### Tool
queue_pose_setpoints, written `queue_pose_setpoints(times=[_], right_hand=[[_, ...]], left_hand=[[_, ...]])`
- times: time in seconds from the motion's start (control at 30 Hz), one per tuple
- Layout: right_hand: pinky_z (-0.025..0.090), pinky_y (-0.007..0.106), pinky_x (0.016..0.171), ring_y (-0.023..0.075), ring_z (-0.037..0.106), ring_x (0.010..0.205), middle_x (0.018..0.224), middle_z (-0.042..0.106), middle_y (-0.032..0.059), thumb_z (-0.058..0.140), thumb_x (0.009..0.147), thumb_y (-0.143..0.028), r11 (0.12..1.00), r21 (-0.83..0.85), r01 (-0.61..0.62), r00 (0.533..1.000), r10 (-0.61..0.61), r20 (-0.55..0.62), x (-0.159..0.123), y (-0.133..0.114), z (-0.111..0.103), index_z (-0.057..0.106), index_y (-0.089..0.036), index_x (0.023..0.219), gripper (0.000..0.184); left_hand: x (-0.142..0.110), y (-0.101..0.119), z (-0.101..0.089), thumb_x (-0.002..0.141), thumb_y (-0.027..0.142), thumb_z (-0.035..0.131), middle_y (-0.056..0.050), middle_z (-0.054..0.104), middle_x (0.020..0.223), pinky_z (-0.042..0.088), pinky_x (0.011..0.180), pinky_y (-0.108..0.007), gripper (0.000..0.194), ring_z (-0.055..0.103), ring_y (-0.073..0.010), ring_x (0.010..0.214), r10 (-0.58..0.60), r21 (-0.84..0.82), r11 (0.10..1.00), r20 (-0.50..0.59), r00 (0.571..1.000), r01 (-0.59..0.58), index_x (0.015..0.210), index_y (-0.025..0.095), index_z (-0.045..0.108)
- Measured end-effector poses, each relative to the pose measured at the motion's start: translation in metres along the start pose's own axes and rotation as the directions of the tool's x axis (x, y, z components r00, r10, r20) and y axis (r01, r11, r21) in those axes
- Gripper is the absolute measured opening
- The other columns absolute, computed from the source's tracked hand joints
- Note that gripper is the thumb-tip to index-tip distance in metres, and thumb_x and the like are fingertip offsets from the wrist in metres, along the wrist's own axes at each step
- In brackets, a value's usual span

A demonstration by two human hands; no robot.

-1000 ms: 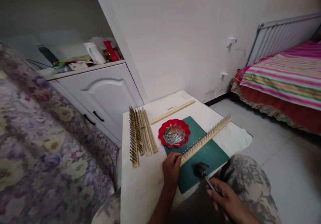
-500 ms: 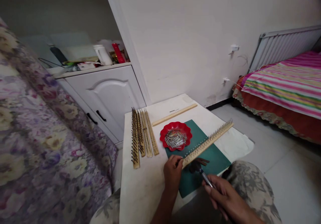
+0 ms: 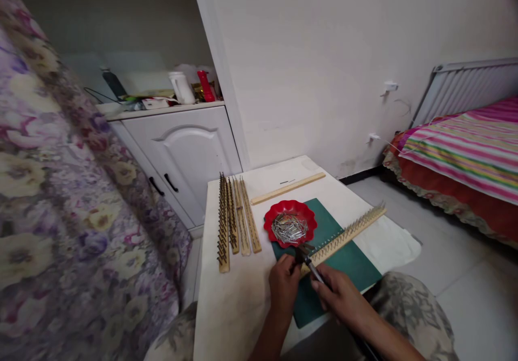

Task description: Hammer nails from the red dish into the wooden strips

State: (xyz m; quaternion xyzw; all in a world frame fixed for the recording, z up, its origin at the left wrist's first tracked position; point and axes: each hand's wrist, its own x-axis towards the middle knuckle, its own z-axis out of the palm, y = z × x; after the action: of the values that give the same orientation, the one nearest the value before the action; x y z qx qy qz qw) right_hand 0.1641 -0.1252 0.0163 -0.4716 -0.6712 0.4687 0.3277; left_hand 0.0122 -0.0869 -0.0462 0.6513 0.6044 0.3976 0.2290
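On a white-covered table (image 3: 238, 310), a scalloped red bowl (image 3: 289, 206) of loose nails (image 3: 290, 228) is set partly on a green mat (image 3: 358, 258). A wooden strip (image 3: 348, 238) studded with upright nails is laid across the mat, its near end just in front of the bowl, its far end off to the bowl's right. The mat is presumably placed to cushion the strip; the bowl seems kept where nails can be easily reached. At the near end, the strip is steadied, it appears, by the left hand (image 3: 283, 280), fingers curled tightly; whether a nail is pinched cannot be told. A hammer (image 3: 312, 268) is gripped by the handle in the closed right hand (image 3: 338, 291), its head held beside the left fingers. Left of the bowl, four more strips (image 3: 242, 226) are lined up.
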Motion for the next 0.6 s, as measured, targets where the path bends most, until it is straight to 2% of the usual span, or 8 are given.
queue_pose_setpoints(times=[0.23,0.33,0.43,0.6], right_hand=[[0.038,0.021,0.048,0.0104,0.046,0.047,0.056,0.044,-0.0073,0.044,0.084,-0.029,1.0,0.011,0.002,1.0,-0.002,0.011,0.001,0.0,0.001,0.047,-0.019,0.077,0.013],[0.035,0.018,0.041,0.0084,0.042,0.042,0.056,0.043,-0.0078,0.044,0.085,-0.03,0.999,0.046,-0.025,1.0,0.025,0.014,-0.002,-0.004,-0.001,0.047,-0.019,0.078,0.014],[0.027,0.015,0.031,0.0066,0.035,0.036,0.052,0.042,-0.0094,0.042,0.087,-0.039,0.988,0.124,-0.095,0.995,0.093,0.022,-0.012,-0.004,-0.005,0.047,-0.02,0.083,0.02],[0.02,0.014,0.028,0.0042,0.029,0.031,0.049,0.042,-0.0099,0.042,0.085,-0.054,0.964,0.187,-0.187,0.982,0.183,0.038,-0.038,0.013,-0.007,0.046,-0.02,0.082,0.034]], left_hand=[[-0.001,0.001,-0.002,0.076,0.02,0.048,0.003,0.048,0.064,0.027,0.054,-0.021,0.015,0.045,-0.0096,0.059,-0.008,0.005,1.0,0.009,1.0,0.008,0.061,0.017,0.051],[-0.001,0.003,-0.002,0.076,0.02,0.048,0.003,0.049,0.064,0.029,0.054,-0.021,0.016,0.047,-0.01,0.059,-0.017,0.008,1.0,0.011,1.0,0.017,0.061,0.017,0.053],[-0.002,0.004,-0.002,0.076,0.019,0.048,0.002,0.053,0.067,0.033,0.057,-0.021,0.015,0.051,-0.0109,0.063,-0.019,-0.007,1.0,0.009,1.0,0.019,0.066,0.017,0.059],[-0.002,0.003,-0.003,0.075,0.019,0.051,0.0,0.059,0.076,0.04,0.062,-0.022,0.013,0.056,-0.0125,0.069,-0.007,-0.076,0.997,0.025,1.0,0.009,0.076,0.019,0.064]])
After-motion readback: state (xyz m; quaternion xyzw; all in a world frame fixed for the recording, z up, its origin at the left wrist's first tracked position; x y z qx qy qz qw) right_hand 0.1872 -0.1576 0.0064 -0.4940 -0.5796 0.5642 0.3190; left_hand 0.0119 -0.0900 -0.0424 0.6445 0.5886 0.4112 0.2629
